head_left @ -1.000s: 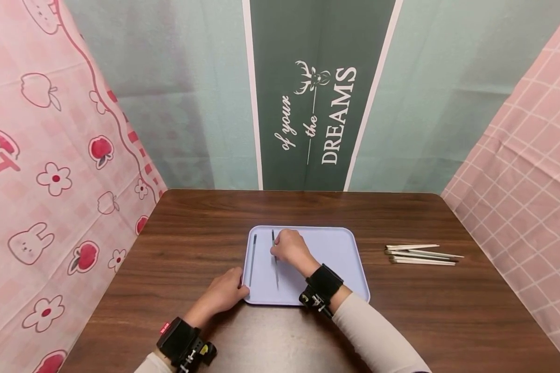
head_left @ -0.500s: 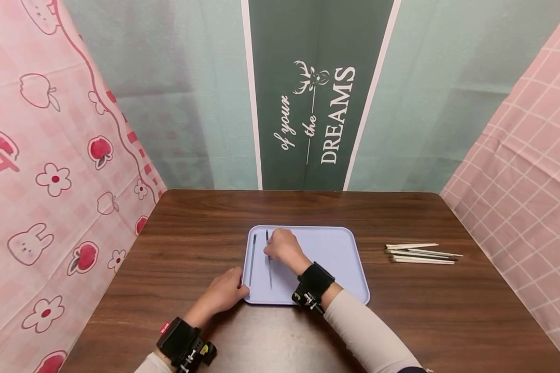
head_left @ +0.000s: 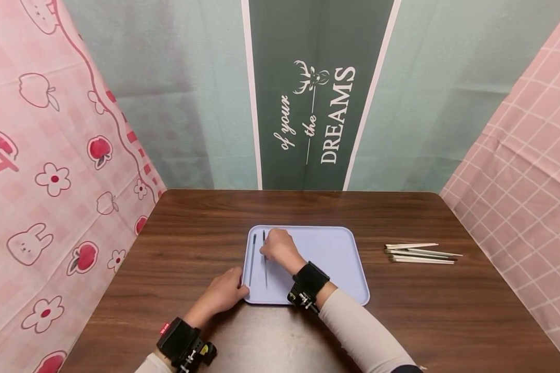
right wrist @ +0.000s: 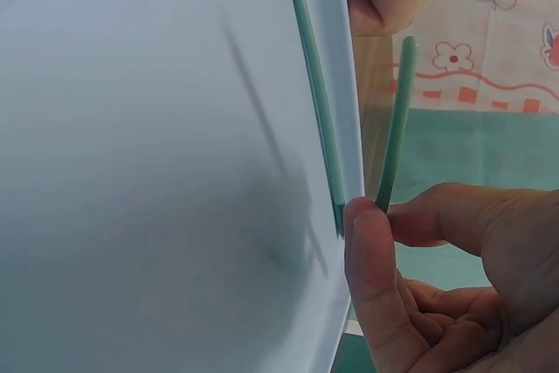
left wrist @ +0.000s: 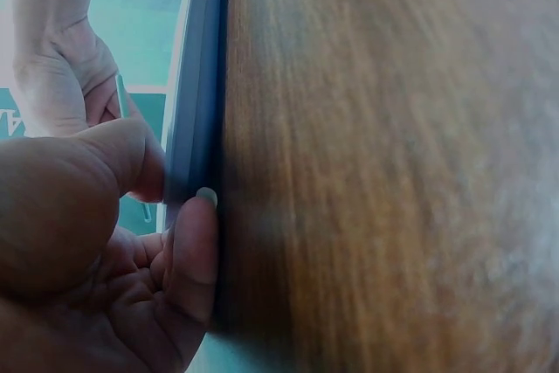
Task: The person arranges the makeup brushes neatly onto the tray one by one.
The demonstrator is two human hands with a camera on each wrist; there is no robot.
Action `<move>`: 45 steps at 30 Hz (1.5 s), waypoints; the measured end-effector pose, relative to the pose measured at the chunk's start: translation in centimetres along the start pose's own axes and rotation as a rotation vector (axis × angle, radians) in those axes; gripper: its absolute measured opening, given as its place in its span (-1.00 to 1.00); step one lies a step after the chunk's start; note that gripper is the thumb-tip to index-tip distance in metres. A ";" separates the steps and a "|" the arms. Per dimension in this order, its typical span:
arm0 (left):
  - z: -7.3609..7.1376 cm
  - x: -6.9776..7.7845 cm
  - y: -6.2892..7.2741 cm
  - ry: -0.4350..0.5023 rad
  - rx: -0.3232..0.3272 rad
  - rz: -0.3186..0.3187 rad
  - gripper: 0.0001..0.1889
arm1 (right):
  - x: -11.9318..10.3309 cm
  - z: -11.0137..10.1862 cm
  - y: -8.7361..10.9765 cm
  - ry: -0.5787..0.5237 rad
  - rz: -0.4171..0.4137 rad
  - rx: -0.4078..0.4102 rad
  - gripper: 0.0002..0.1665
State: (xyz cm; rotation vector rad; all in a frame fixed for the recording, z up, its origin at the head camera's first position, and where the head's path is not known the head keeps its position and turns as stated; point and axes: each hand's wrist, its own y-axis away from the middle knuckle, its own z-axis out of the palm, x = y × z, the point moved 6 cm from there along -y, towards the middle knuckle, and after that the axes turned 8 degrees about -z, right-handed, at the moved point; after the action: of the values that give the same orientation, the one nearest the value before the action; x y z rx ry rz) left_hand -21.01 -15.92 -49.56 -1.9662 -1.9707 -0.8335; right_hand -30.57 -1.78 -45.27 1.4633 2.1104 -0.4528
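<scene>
My left hand (head_left: 224, 290) grips the near left corner of the lavender tray (head_left: 317, 259), thumb over the rim and fingers along its outer side (left wrist: 199, 58). My right hand (head_left: 281, 246) pinches a slim green chopstick (right wrist: 399, 115) between thumb and forefinger, close over the left part of the tray; its shadow falls on the tray, apart from it. In the head view its dark end points to the far side. A second green chopstick (head_left: 252, 259) lies on the tray along the left rim, nearly parallel to the held one.
On the wooden table (head_left: 205, 217), right of the tray, lies a loose pile of several chopsticks (head_left: 422, 254), pale and dark green, pointing roughly sideways. Pink printed cloths (head_left: 74, 207) hang at both sides, and a green curtain (head_left: 200, 103) stands behind the table.
My right hand has moved left across the tray with the chopstick, bringing it nearer the one lying there. My left hand has stayed at the tray's corner.
</scene>
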 end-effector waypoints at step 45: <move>-0.3 0.3 0.3 -0.014 0.068 0.048 -0.83 | -0.3 1.6 -0.7 0.146 0.007 -0.004 -0.59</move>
State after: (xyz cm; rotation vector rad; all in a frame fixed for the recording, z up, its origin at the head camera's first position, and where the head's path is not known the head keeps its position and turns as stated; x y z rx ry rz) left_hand -20.81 -15.83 -49.04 -1.9777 -1.9254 -0.7337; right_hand -30.80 -3.16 -46.42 1.5430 2.2165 -0.3485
